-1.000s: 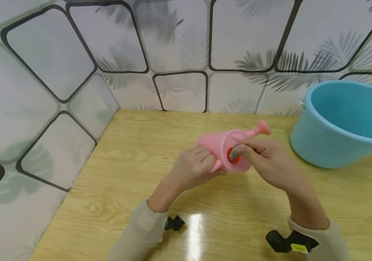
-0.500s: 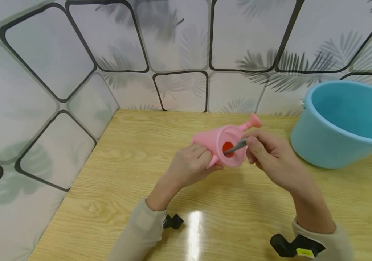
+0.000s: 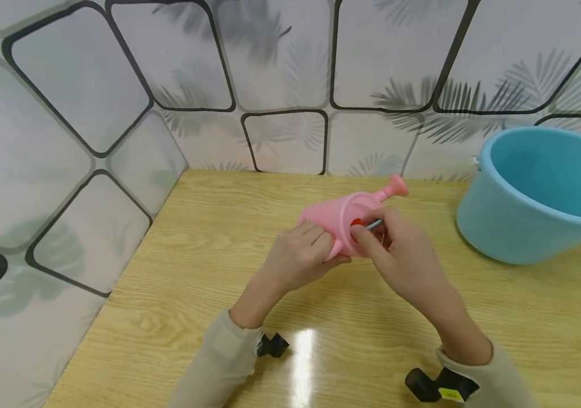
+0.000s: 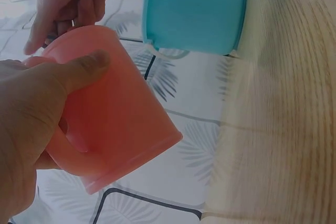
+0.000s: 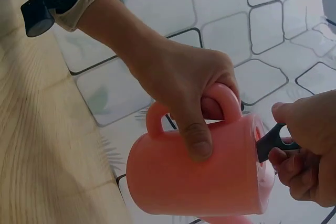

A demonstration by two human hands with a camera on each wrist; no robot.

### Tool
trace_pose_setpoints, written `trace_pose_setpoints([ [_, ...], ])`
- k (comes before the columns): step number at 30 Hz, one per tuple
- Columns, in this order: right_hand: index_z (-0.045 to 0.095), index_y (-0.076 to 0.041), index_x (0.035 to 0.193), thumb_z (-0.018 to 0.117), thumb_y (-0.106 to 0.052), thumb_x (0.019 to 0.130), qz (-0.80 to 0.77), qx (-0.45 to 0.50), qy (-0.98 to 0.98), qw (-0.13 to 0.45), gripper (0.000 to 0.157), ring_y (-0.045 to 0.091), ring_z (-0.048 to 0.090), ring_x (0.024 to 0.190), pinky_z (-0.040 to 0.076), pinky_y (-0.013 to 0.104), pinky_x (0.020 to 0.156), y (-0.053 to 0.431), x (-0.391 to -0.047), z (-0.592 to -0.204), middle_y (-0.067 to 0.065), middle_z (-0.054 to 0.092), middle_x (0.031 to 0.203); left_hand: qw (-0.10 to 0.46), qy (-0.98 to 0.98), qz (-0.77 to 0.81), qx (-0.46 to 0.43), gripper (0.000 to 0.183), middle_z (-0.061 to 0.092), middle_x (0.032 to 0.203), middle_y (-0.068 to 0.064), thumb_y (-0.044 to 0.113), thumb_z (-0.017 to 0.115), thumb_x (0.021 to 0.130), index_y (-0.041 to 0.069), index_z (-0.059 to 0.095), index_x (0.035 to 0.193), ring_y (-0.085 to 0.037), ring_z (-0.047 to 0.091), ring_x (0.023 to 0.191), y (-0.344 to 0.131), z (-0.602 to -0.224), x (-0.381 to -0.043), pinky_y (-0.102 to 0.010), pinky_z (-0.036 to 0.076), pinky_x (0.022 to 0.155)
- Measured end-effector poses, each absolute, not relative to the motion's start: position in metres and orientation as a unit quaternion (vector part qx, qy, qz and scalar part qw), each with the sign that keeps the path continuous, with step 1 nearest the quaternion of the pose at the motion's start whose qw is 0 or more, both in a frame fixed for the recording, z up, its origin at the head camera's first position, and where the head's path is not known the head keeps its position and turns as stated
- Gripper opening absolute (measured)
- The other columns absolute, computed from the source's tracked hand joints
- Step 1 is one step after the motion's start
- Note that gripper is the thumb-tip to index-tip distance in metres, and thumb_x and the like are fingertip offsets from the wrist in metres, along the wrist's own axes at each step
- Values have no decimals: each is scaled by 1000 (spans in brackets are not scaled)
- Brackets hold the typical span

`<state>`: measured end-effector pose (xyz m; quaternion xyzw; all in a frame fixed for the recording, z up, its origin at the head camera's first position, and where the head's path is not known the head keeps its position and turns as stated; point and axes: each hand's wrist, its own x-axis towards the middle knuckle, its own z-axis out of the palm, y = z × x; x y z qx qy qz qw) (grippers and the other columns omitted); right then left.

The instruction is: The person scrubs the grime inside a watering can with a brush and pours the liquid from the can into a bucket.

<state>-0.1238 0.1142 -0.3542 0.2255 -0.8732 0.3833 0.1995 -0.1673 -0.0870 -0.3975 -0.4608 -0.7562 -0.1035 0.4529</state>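
A pink watering can [image 3: 323, 214] is to the left of the blue bucket [image 3: 504, 226], apart from it and tipped over so that its mouth faces the bucket's side. The left hand [image 3: 297, 255] is clenched round the can's handle [image 5: 226, 100], with the thumb laid along the can's body, and holds it raised off the worktop [image 3: 193, 226]. The spout ends in a flared pink head [image 3: 397, 186], which sticks out toward the bucket and is the part of the can nearest to it.

The right hand [image 3: 404, 249] is between the can's mouth and the bucket. Its grip is closed on a slim grey tool [image 5: 270, 142], pinched between thumb and fingers; the tool has a hole in it, seen from the right wrist, and its far end goes in at the can's mouth. Something red [image 3: 356, 222] shows inside that mouth, partly covered by the right hand, so its shape cannot be told.

The bucket stands upright on the wood-grained worktop, with a white fitting [image 4: 157, 52] on the side toward the can. Behind the bucket is a pale wall [image 3: 280, 56] with dark outlines and grey leaves. Nearer the person than the bucket are two beige sleeves [image 3: 219, 362], each with a black device [image 3: 272, 344] at the cuff.
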Motion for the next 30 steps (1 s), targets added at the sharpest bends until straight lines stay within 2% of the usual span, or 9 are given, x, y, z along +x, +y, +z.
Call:
trace_pose_setpoints([
  [4, 56, 0, 95, 66, -12, 94, 282, 249, -889, 261, 15, 11, 43, 52, 38, 26, 46, 113, -128, -360, 3, 53, 66, 450, -759, -101, -460, 45, 46, 61, 4, 41, 84, 77, 14, 49, 68, -10, 43, 54, -88, -397, -167, -20, 40, 50],
  [8, 49, 0, 88, 52, -15, 96, 254, 247, -894, 274, 17, 10, 31, 45, 29, 25, 41, 113, -128, -360, 1, 39, 57, 443, -764, -100, -458, 44, 47, 62, 4, 40, 84, 77, 14, 49, 69, -9, 43, 55, -89, -397, -167, -19, 41, 51],
  [12, 48, -1, 87, 47, -16, 94, 266, 226, -895, 277, 17, 9, 29, 46, 26, 26, 41, 115, -123, -355, 0, 38, 57, 442, -766, -99, -457, 43, 49, 63, 4, 39, 85, 76, 13, 50, 70, -9, 45, 56, -91, -398, -167, -18, 42, 53],
  [17, 49, 1, 82, 42, -26, 95, 246, 217, -886, 328, 30, 9, 26, 43, 22, 26, 40, 119, -120, -351, 3, 43, 55, 452, -757, -92, -464, 46, 49, 63, 4, 39, 85, 76, 13, 48, 70, -9, 44, 57, -90, -397, -167, -19, 42, 54],
  [21, 48, -1, 79, 46, -29, 91, 224, 213, -894, 324, 31, 11, 26, 42, 22, 27, 38, 118, -125, -354, 4, 43, 53, 461, -747, -92, -470, 46, 49, 63, 5, 41, 84, 77, 13, 48, 69, -9, 43, 55, -87, -396, -166, -19, 40, 52],
  [25, 44, -3, 78, 55, -20, 87, 227, 214, -902, 300, 22, 10, 25, 43, 22, 26, 39, 118, -127, -356, 0, 36, 54, 456, -749, -94, -472, 46, 49, 63, 5, 41, 84, 77, 13, 48, 69, -9, 43, 56, -86, -396, -165, -18, 40, 52],
  [30, 47, -1, 82, 59, -12, 84, 228, 206, -903, 301, 16, 11, 27, 43, 24, 26, 39, 119, -119, -349, 1, 38, 55, 444, -757, -88, -472, 46, 49, 63, 5, 40, 85, 75, 13, 49, 69, -8, 43, 56, -87, -399, -166, -18, 40, 54],
])
